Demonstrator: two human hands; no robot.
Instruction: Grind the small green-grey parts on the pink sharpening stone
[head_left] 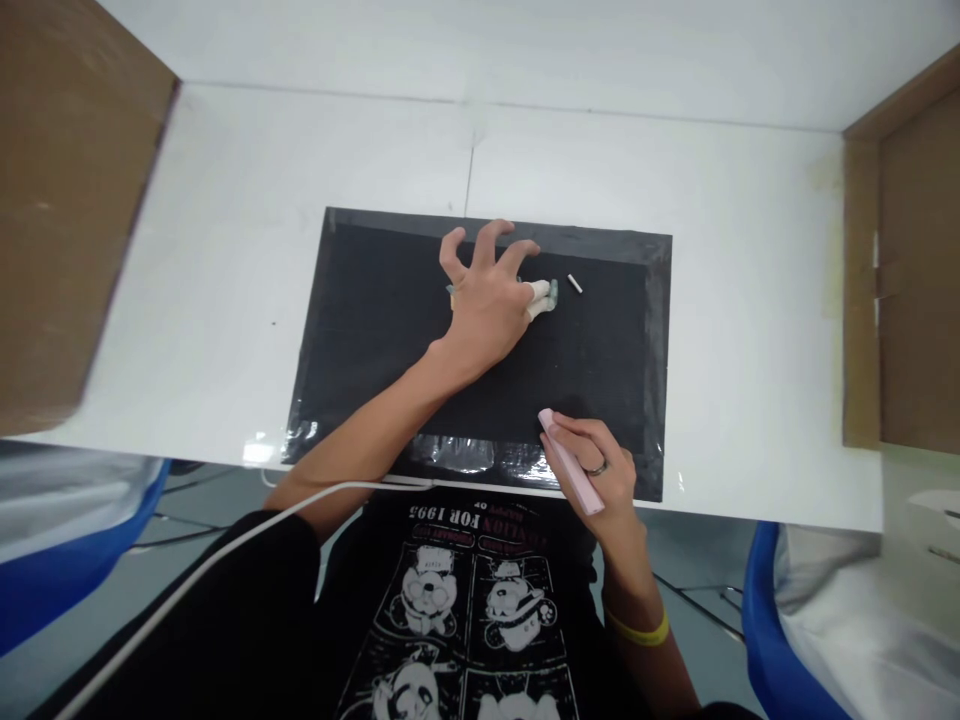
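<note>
My left hand [487, 300] is palm down over a small figure [541, 298] lying on a black mat [390, 350]. Its index finger and thumb side close on the figure, while the other fingers are raised and spread. Most of the figure is hidden under the hand; its white and greyish-green end sticks out to the right, and a bit shows at the left. Near the mat's front right, my right hand [607, 470] is wrapped round a slim pink bar [571, 462], held at a slant. A short white stick [574, 284] lies just right of the figure.
The mat lies on a white table [750, 350] with white walls behind it. Cardboard panels stand at the left [75, 200] and right [861, 300]. A white cable [225, 550] crosses my left arm. Blue chairs flank me below the table edge.
</note>
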